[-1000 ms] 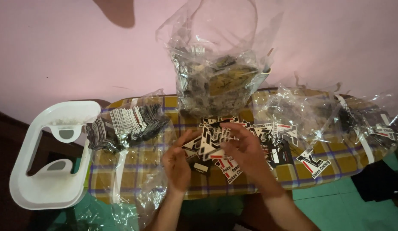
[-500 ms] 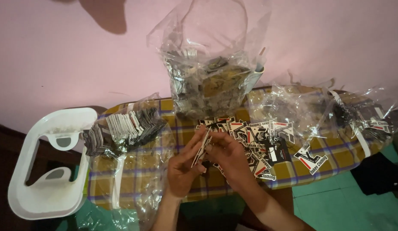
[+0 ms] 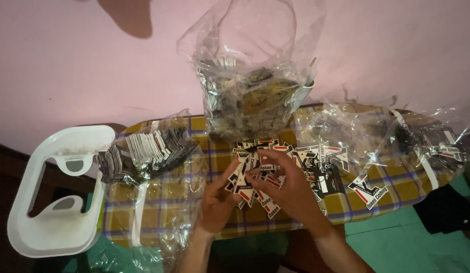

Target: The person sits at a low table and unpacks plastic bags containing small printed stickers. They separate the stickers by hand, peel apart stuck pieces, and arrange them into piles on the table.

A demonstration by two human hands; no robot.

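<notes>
1. Over the middle of the checked table [image 3: 164,202], your left hand [image 3: 217,202] and right hand [image 3: 290,189] meet above a loose heap of shaped tags [image 3: 316,162], printed black, white and red.
2. Your left hand's fingers are clenched on a small fan of tags [image 3: 241,178], held upright by its lower edge, just in front of the heap.
3. Your right hand's fingers [image 3: 267,154] curl over the top of that same fan, touching the tags; you can see the thumb below and the fingertips above, so both hands are grasping the one bunch.
4. Behind the heap, at the far edge of the table against the pink wall [image 3: 68,65], stands a tall clear plastic bag [image 3: 255,96], open at the top and partly filled with dark pieces.
5. Left of the heap lies a packed row of tags [image 3: 144,151] inside clear wrapping, stacked on edge.
6. Further left, off the table's end, sits a white plastic seat [image 3: 53,202] with cut-out holes.
7. Right of the heap lies one single tag [image 3: 369,191] by itself, flat on the cloth.
8. Beyond it, at the table's right end, are more crumpled clear bags [image 3: 427,139] holding dark items; what these are cannot be told.
</notes>
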